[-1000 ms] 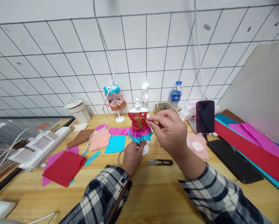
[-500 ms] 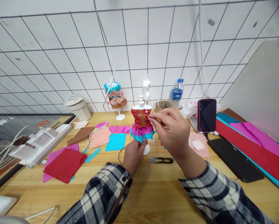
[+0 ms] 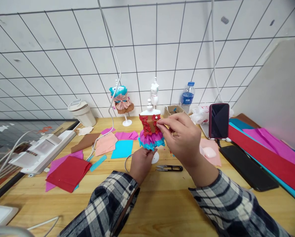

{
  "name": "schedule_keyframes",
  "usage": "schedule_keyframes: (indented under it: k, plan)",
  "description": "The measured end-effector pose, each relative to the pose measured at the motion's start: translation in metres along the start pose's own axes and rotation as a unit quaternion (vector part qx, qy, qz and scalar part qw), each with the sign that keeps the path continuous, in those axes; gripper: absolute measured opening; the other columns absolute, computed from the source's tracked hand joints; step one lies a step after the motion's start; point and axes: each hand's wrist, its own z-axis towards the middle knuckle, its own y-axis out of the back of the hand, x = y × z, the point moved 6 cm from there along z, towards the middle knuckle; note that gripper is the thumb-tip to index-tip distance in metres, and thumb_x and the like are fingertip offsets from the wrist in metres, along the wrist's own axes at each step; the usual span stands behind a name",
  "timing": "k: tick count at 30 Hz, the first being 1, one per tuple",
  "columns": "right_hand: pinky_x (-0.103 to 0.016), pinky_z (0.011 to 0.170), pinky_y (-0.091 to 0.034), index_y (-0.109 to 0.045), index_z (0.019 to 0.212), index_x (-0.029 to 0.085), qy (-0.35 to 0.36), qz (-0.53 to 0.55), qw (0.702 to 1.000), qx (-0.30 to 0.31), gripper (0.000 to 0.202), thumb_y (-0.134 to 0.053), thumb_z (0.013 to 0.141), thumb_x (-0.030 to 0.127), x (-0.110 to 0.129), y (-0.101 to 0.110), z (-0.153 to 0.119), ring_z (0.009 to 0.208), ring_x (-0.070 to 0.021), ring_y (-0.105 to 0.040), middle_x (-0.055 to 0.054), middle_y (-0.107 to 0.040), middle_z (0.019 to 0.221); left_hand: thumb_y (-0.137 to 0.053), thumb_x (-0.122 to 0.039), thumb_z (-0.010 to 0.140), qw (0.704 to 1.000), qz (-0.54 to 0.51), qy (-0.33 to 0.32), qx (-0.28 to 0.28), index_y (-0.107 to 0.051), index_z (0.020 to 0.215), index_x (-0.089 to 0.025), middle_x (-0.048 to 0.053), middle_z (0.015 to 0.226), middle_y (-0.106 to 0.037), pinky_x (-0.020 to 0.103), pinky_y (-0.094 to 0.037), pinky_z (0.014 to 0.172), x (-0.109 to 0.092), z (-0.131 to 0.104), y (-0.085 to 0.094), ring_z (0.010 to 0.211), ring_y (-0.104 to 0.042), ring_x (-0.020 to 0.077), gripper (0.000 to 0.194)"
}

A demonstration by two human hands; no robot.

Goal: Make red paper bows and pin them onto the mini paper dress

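A small white mannequin [image 3: 149, 112] wears a brown bodice [image 3: 150, 125] with red bows down both sides and a purple and turquoise ruffled skirt [image 3: 151, 141]. My left hand [image 3: 142, 163] is closed around the mannequin's stand just under the skirt, and the round white base shows beside it. At the right side of the bodice, the thumb and index finger of my right hand [image 3: 180, 136] are pinched together by the bows; what they grip is too small to make out. A white pearl-like pinhead [image 3: 156, 117] sits on the upper right bow.
Black thread snips [image 3: 169, 168] lie below the stand. Behind are a second dressed mannequin [image 3: 122, 102], a bare one [image 3: 154, 93], a box [image 3: 173, 110] and a bottle [image 3: 187, 98]. Coloured paper [image 3: 68, 173] is at left, phones [image 3: 218, 121] at right.
The dressed mannequin has turned and tilted slightly in my left hand. My right hand remains pinched at the bodice's right side.
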Motion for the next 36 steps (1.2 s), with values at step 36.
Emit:
schedule_keyframes:
  k: [36]
  plan:
    - [-0.025,0.044,-0.021,-0.069,0.066,0.023,-0.078,-0.28,0.892,0.346,0.013,-0.067,0.074,0.034,-0.068,0.014,-0.039,0.048,-0.0135,-0.053,-0.003,-0.064,0.058,-0.052,-0.045,0.084,0.996,0.065,-0.032,-0.042,-0.065,0.099,-0.018,0.008,0.095,-0.068,0.032,-0.041,0.078,0.005,-0.015,0.038,0.09,-0.059,0.0221,0.033]
